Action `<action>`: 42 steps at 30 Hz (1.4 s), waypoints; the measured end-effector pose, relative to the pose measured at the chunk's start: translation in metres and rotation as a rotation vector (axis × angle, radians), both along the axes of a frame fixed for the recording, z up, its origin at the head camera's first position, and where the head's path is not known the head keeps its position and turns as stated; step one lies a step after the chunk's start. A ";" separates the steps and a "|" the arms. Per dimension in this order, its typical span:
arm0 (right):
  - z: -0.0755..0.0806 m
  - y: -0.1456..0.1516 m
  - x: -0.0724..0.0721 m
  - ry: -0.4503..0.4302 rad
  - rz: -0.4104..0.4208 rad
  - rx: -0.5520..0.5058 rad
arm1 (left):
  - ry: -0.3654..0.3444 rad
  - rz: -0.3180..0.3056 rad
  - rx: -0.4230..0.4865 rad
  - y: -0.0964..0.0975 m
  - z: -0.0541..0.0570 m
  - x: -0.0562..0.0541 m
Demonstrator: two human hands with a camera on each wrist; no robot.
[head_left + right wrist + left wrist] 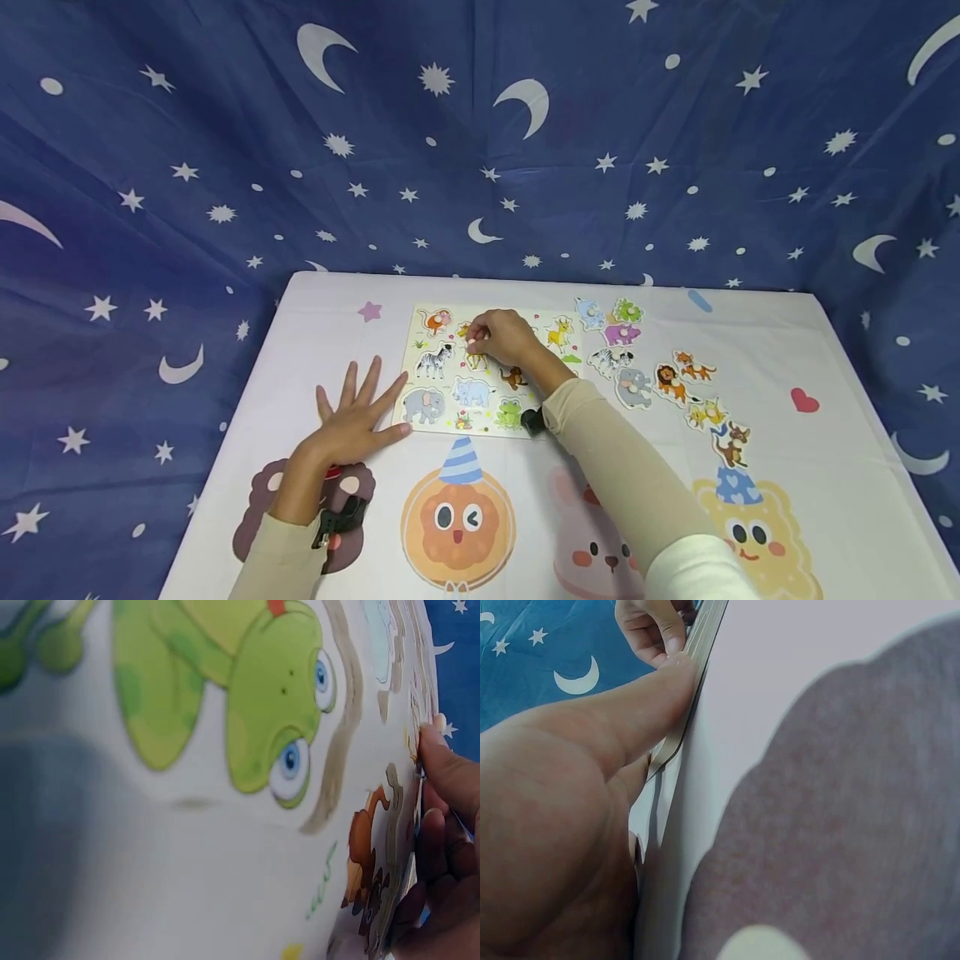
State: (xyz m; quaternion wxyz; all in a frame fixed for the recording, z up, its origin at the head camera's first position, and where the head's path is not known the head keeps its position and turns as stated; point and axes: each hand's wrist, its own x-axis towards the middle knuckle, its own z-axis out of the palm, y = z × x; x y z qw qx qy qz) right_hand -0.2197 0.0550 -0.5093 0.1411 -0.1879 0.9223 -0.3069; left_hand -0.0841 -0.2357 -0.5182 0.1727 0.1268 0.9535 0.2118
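Note:
A pale wooden puzzle board point(405, 367) printed with animals lies on the table. My right hand point(506, 337) is over its upper middle, thumb and fingertips pinching the small knob of a yellow giraffe puzzle piece point(477, 361). The hand hides part of that piece and of the board. In the right wrist view the fingertips point(435, 750) are close to the board's surface, beyond the printed frog point(277, 697). My left hand point(352, 425) rests with spread, straight fingers by the board's left edge, its thumb point(660, 697) along the edge in the left wrist view.
Right of the board lie loose knobbed pieces: a blue rhino point(590, 314), green frog point(628, 311), purple hippo point(619, 335), zebra point(610, 361), elephant point(633, 388), lion point(671, 383) and several others trailing toward the lower right. A starry blue cloth point(450, 183) hangs behind the table.

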 end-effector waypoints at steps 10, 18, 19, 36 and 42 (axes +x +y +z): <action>0.008 0.031 0.003 -0.004 -0.030 -0.177 | -0.024 -0.016 -0.017 0.003 -0.001 -0.001; 0.043 0.068 0.010 0.048 -0.117 -0.306 | -0.015 -0.013 -0.024 0.002 0.000 -0.001; 0.047 0.073 0.011 0.058 -0.128 -0.309 | -0.014 -0.013 -0.020 0.001 0.000 -0.001; 0.070 0.155 0.049 0.166 -0.294 -0.236 | -0.010 0.000 -0.030 0.000 0.000 0.001; 0.063 0.185 0.067 0.191 -0.357 -0.200 | -0.006 0.001 -0.017 0.001 0.000 0.001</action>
